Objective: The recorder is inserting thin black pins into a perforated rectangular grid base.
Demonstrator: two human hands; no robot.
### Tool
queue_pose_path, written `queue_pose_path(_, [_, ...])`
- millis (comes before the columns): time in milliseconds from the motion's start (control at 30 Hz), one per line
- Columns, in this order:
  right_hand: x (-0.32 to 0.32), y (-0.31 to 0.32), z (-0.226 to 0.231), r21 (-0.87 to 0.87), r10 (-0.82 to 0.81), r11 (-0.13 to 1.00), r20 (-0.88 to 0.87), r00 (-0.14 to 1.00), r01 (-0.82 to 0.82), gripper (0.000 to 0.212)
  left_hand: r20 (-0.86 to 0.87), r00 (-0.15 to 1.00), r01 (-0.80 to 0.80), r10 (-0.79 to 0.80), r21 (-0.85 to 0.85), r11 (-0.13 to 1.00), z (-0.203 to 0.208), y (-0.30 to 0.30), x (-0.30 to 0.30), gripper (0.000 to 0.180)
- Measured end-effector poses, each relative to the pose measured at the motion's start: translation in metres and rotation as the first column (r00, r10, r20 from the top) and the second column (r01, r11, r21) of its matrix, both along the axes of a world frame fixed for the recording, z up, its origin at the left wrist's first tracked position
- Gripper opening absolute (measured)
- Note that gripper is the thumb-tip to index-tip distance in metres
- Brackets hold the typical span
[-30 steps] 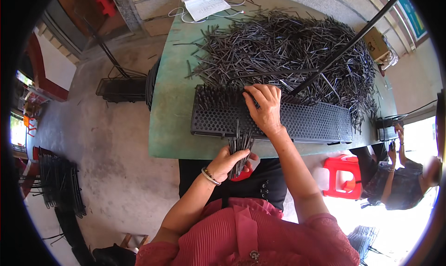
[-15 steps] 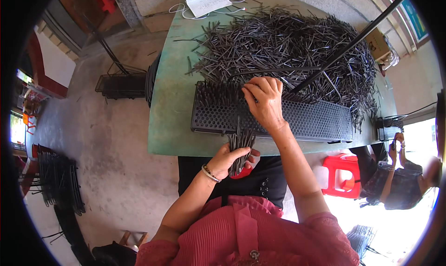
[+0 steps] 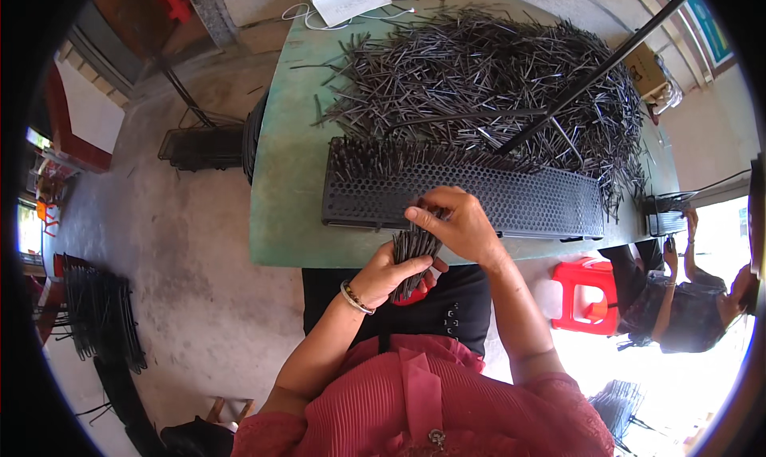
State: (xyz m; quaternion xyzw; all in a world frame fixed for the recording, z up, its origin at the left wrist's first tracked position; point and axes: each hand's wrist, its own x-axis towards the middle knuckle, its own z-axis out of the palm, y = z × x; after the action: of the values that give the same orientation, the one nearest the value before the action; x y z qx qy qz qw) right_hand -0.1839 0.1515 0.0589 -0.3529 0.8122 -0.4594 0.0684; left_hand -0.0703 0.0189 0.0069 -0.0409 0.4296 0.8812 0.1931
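Note:
My left hand (image 3: 381, 280), with a bracelet at its wrist, is wrapped round a bundle of thin dark sticks (image 3: 412, 256) just off the table's near edge. At the top of this bundle my right hand (image 3: 461, 224) has its thumb and fingers closed on stick ends; how many it pinches is hidden. Beyond both hands lies a long black perforated tray (image 3: 527, 206), full of round holes. Many dark sticks (image 3: 371, 160) stand upright in the holes at its left and along its far side.
A large heap of loose sticks (image 3: 487, 82) covers the far part of the green table (image 3: 283, 194). A black rod frame (image 3: 590, 78) slants over it. A notebook (image 3: 347, 1) with a white cable lies far left. Right are a red stool (image 3: 568, 297) and another person (image 3: 686, 313).
My right hand has come back from the tray's standing sticks toward me and down to the bundle's top. My left hand still grips the bundle in nearly the same place.

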Motion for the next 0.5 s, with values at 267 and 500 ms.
queue_pose_path(267, [-0.018, 0.009, -0.008, -0.264, -0.095, 0.93, 0.498, 0.862, 0.255, 0.023, 0.036, 0.999, -0.025, 0.025, 0.002, 1.0, -0.009, 0.009, -0.003, 0.018])
queue_pose_path(500, [-0.051, -0.013, -0.023, -0.378, -0.37, 0.843, 0.11, 0.923, 0.383, 0.021, 0.184, 0.973, -0.16, 0.141, 0.091, 0.983, -0.011, 0.016, -0.001, 0.02])
